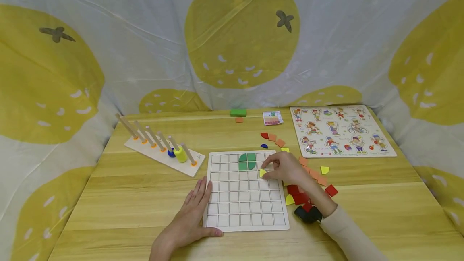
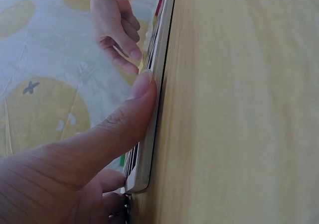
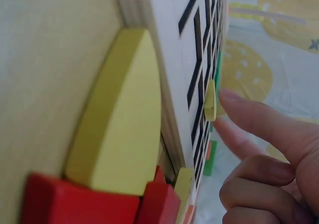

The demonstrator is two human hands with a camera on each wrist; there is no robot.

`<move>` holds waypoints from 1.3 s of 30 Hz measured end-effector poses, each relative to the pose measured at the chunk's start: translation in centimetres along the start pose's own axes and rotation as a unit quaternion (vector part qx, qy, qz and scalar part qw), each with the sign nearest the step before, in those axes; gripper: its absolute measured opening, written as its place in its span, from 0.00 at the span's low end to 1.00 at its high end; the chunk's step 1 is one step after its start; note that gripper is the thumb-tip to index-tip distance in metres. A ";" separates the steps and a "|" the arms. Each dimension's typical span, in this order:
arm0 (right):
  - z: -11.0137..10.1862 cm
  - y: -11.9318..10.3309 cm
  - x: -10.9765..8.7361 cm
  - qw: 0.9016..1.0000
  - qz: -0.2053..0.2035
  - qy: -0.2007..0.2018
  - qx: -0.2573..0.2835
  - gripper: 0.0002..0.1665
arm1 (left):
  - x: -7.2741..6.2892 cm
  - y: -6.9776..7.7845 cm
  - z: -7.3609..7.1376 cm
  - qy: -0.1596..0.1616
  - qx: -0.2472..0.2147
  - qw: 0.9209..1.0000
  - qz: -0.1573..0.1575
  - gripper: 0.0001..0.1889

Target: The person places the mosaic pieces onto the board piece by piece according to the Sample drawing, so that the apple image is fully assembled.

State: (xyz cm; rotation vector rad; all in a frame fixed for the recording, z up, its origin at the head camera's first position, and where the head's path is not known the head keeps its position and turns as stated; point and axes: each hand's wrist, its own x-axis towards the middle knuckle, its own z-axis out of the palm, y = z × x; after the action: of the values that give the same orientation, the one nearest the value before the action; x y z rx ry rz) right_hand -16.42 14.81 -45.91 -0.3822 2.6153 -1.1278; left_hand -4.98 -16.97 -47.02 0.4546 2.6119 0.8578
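Observation:
A white grid board (image 1: 233, 196) lies flat on the table. Four-part green shape aside, its upper cells hold several green tiles (image 1: 251, 157), some square and some with a rounded side. Over the board's right part, my right hand (image 1: 288, 168) pinches a small yellow tile (image 1: 262, 173) between thumb and fingertips; in the right wrist view this yellow tile (image 3: 210, 102) is at the grid surface. My left hand (image 1: 190, 216) rests at the lower left corner, fingers extended along the left edge, thumb by the front edge. The left wrist view shows that thumb (image 2: 142, 92) against the board's rim.
Loose red tiles (image 1: 300, 199), orange tiles (image 1: 322, 181) and yellow tiles (image 1: 325, 170) lie right of the board, partly under the right forearm. A peg stand (image 1: 159, 154) is at left, a picture puzzle (image 1: 342, 132) at back right. A pattern card (image 1: 272, 118) and green block (image 1: 238, 112) lie behind.

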 end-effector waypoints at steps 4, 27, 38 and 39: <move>-0.3 0.4 0.0 0.999 -0.014 -0.021 0.020 0.11 | 0.0 0.0 0.0 -0.001 -0.002 1.000 -0.001 0.71; -0.5 0.6 0.1 0.998 -0.015 -0.051 0.045 0.13 | 0.0 -0.1 -0.1 -0.007 0.003 1.000 -0.006 0.72; -5.4 3.4 -0.5 0.999 0.016 0.033 0.011 0.12 | 0.2 0.0 -0.1 -0.015 0.003 1.000 -0.008 0.73; -5.7 3.7 -0.5 0.999 0.022 0.038 0.011 0.12 | 0.2 0.0 -0.1 -0.015 -0.001 1.000 -0.009 0.73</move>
State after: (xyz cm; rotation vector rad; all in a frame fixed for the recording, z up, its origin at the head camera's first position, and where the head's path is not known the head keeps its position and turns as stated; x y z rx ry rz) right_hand -18.37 21.26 -44.79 -0.2818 2.6601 -1.1777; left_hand -5.19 -16.97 -47.02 0.4381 2.5844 0.8411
